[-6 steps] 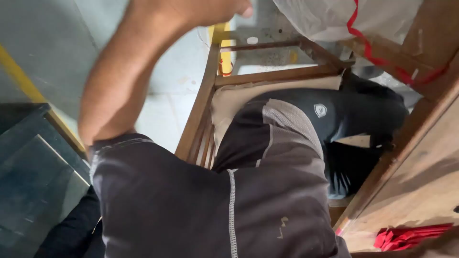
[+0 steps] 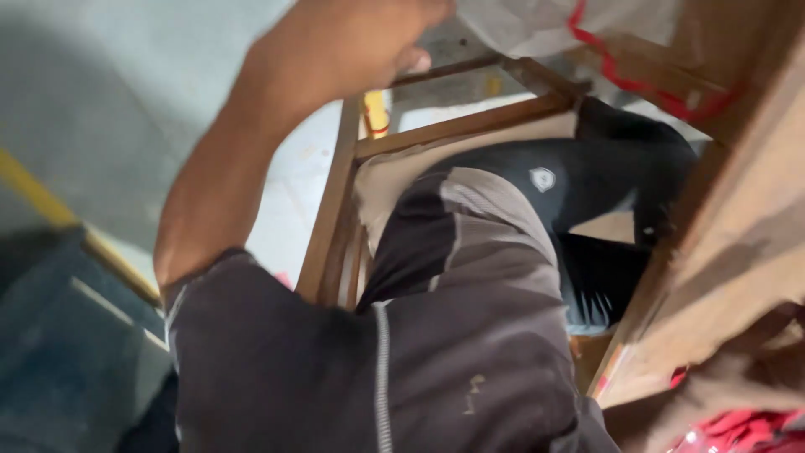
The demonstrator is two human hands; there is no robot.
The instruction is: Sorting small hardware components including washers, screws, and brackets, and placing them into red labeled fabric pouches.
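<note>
Head view: the left hand (image 2: 352,46) is reaching up toward a white plastic bag (image 2: 570,25) with a red tie, which is hanging at the top edge above a wooden frame (image 2: 457,126). The fingers are curling near the bag's lower corner, but blur is hiding whether the grip is closed on the plastic; I cannot tell. The right hand is not showing. The bag is looking light, soft and crinkly, likely slippery, so the gathered neck by the red tie seems the surest place to take hold. The person's dark-trousered legs (image 2: 520,252) are resting inside the frame, beside a wooden tabletop (image 2: 738,252).

Compared with the earlier frame, the hand is sitting lower and closer to the bag, and the arm is bending more.
</note>
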